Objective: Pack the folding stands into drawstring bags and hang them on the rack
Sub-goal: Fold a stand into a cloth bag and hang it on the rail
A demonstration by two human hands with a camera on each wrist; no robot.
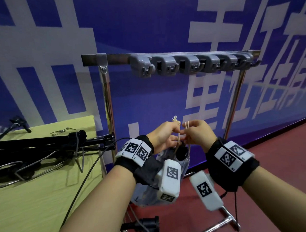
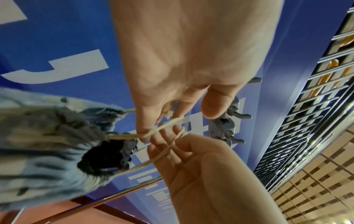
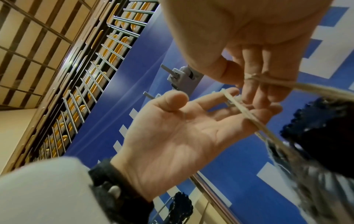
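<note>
A grey-blue striped drawstring bag (image 1: pixel 166 155) hangs between my hands, and the black top of a folding stand (image 1: pixel 181 151) shows in its mouth. My left hand (image 1: pixel 175 131) pinches one beige drawstring (image 1: pixel 178 137) near its frayed knot. My right hand (image 1: pixel 186 130) pinches the other cord loop (image 1: pixel 187 125) close beside it. The left wrist view shows the cords (image 2: pixel 162 125) running from the bag (image 2: pixel 47 144) to both hands' fingers. The cord (image 3: pixel 249 115) crosses my left fingers in the right wrist view. The rack's rail of grey hooks (image 1: pixel 186 63) is above and beyond the hands, bare.
A yellow-green table (image 1: pixel 30 207) at the left holds black folding stands (image 1: pixel 42 146), wire frames and small metal clips (image 1: pixel 60 131). The rack's chrome posts (image 1: pixel 106 99) and base bar (image 1: pixel 219 225) stand on red floor before a blue banner wall. Another black stand (image 1: pixel 147 226) lies below.
</note>
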